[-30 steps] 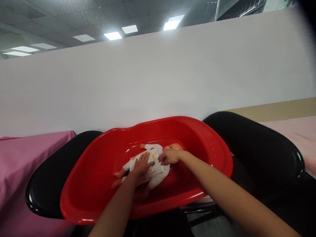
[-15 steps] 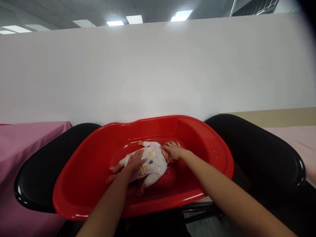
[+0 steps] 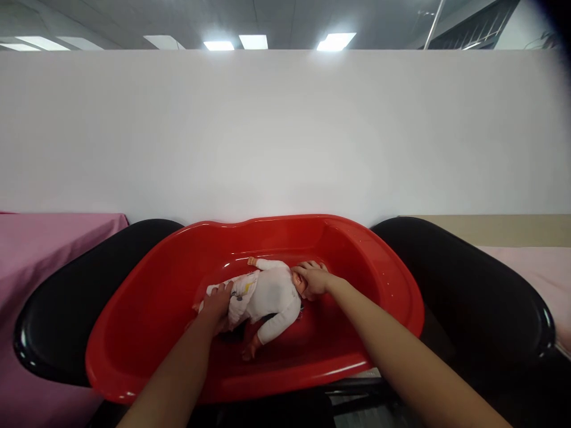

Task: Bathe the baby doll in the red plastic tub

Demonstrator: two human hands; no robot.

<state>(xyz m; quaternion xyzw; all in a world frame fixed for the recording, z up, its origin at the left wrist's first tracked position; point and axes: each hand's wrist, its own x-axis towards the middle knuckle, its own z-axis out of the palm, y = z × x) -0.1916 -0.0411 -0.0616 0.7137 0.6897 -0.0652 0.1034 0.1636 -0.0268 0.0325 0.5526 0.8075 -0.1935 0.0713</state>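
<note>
A baby doll in a white long-sleeved top lies on its back in a red baby bathtub, its head to the right. My right hand is curled around the doll's head and hides most of it. A thin white cloth with a printed yellow and dark pattern covers the doll's belly and upper legs. On the cloth's left part rests my left hand, fingers bent over the fabric. My left forearm hides much of the doll's feet.
Black padded wings flank the tub, the other black wing being on the right. A pink-covered surface stands at left, a pale pink one at right. Behind the tub rises a white partition.
My left hand has moved left toward the doll's legs and drawn the printed cloth down with it, baring the white chest. My right hand stays at the head.
</note>
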